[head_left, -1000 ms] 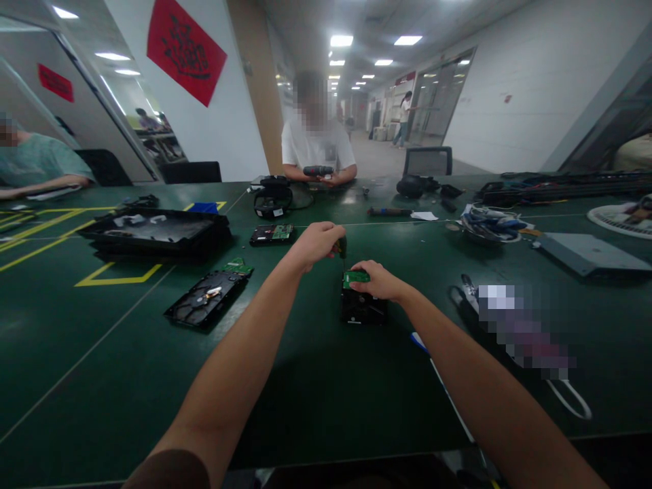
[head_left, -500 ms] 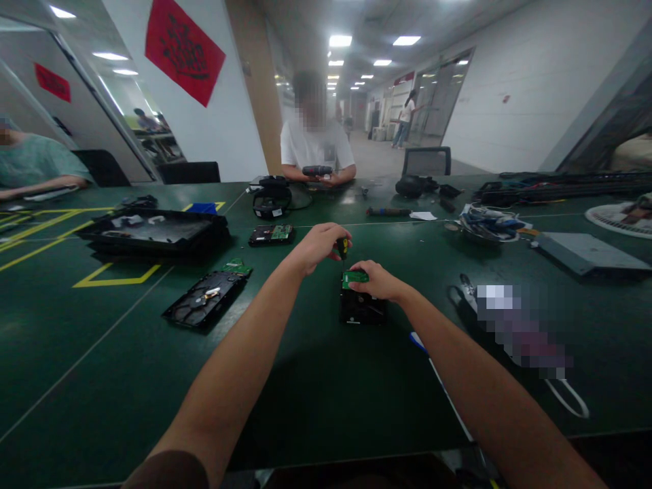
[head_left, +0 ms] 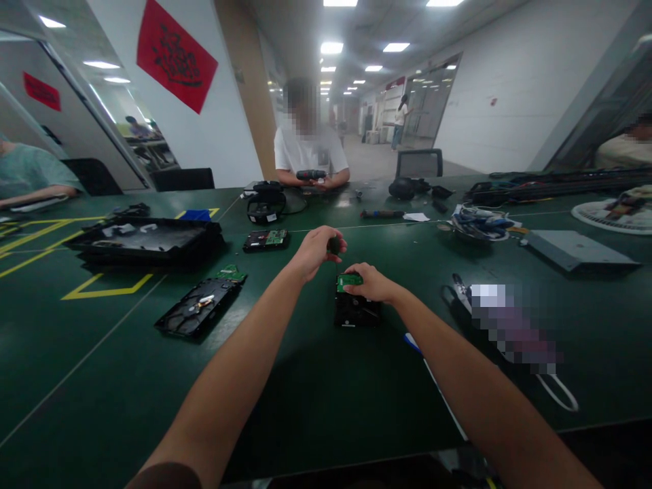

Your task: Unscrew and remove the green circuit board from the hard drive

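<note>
My left hand (head_left: 314, 252) is closed around the dark handle of a screwdriver (head_left: 334, 246). Its thin shaft points down at the far left corner of a black hard drive (head_left: 356, 314); whether the tip sits in a screw is too small to see. My right hand (head_left: 375, 282) grips the drive from the right, fingers over the green circuit board (head_left: 348, 280) at its far end. The drive rests on the green table (head_left: 316, 401).
Left of my arms lie an opened drive casing (head_left: 196, 309), another hard drive (head_left: 265, 240) and a black tray (head_left: 147, 238). To the right are a pouch with a strap (head_left: 514, 326), a grey metal box (head_left: 581, 250) and bundled cables (head_left: 481, 223). A person (head_left: 310, 153) opposite holds a power drill (head_left: 310, 174).
The view has shifted slightly, so everything appears a little further left. The screwdriver handle has turned in my left hand, its yellow part now out of sight. My right hand keeps its hold.
</note>
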Action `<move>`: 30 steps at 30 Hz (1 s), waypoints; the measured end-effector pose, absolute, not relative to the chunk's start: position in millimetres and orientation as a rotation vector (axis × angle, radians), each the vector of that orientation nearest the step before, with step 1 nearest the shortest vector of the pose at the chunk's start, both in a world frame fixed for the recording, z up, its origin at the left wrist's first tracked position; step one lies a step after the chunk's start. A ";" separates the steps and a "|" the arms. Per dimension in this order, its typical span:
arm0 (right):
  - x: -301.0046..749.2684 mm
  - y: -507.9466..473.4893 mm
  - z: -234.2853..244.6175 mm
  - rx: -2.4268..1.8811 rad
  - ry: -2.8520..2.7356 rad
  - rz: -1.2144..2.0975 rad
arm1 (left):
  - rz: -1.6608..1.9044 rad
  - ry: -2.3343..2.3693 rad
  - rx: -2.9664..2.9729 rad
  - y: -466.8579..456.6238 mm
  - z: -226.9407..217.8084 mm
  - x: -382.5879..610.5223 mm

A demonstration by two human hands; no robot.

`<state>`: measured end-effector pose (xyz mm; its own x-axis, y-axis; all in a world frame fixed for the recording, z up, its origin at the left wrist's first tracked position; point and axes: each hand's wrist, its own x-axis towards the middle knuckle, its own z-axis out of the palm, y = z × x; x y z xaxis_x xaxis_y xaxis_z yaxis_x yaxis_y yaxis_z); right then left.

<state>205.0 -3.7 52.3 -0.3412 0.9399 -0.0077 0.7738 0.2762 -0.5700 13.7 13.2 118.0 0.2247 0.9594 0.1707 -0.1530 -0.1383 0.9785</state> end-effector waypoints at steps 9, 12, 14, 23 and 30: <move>207.6 -0.2 47.7 -1.579 -2.282 0.676 | 1.227 1.012 1.331 12.6 122.5 6.8; 208.4 1.6 44.6 -1.565 -2.288 0.648 | 1.187 0.940 1.204 12.5 123.1 6.5; 208.7 2.8 43.0 -1.561 -2.292 0.644 | 1.185 0.920 1.137 13.0 122.8 6.9; 209.7 3.1 42.2 -1.552 -2.302 0.633 | 1.202 0.920 1.244 16.2 117.8 4.6; 208.6 0.3 45.4 -1.533 -2.294 0.646 | 1.105 0.911 1.230 9.8 120.4 9.8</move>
